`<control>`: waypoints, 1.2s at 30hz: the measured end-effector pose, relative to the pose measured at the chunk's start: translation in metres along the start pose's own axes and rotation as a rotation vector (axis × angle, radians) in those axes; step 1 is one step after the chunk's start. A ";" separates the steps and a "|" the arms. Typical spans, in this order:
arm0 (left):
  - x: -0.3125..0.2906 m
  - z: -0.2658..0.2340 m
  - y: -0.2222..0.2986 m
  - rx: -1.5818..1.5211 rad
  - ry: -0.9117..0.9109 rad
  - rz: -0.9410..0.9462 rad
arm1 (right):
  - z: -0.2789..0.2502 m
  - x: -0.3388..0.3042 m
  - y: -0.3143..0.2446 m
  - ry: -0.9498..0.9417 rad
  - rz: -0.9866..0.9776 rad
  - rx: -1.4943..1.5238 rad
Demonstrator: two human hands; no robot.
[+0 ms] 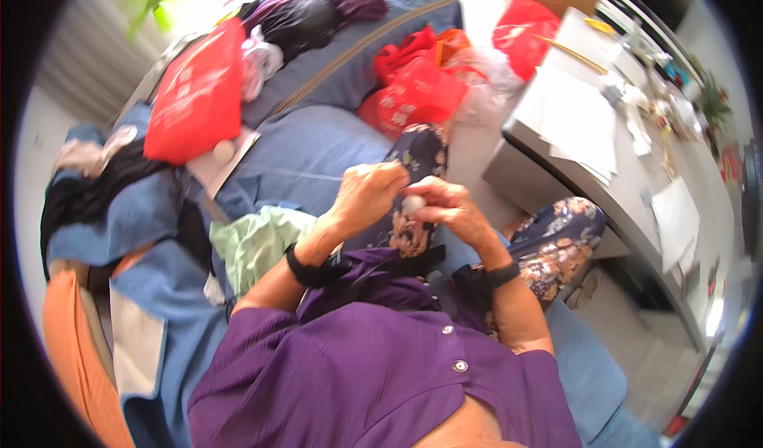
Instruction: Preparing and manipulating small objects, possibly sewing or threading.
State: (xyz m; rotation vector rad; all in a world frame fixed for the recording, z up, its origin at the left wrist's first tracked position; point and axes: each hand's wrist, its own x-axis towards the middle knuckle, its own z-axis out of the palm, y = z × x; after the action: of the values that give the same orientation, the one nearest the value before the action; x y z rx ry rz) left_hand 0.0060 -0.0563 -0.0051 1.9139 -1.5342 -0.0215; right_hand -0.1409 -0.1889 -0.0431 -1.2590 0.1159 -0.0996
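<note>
Ball, small & whitish, sits btwn thumb & fingers of R hand, grip closed on it, wrist bent in twd L hand. L hand: back up, fingers curled, tips just beside R's; can't tell if its grip has anything. Both forearms angle fwd & in. Surface w/ papers at R; red bag far L.

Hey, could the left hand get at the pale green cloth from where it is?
Probably yes: the pale green cloth lies close beside the left forearm with nothing seen covering it, though the left hand is up close to the right hand.
</note>
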 end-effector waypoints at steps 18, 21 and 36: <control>-0.023 0.013 0.012 -0.087 -0.097 -0.005 | -0.006 0.007 0.007 0.165 -0.304 0.414; -0.026 0.014 0.013 -0.049 -0.234 0.030 | -0.010 0.008 0.010 0.166 -0.305 0.462; -0.025 -0.008 0.011 -0.061 -0.205 0.060 | -0.016 0.010 0.015 0.133 -0.271 0.490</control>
State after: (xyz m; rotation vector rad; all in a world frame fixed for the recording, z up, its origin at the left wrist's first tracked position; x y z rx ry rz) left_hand -0.0074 -0.0319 -0.0033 1.8631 -1.7047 -0.2419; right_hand -0.1329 -0.2010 -0.0626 -0.7717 0.0307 -0.4216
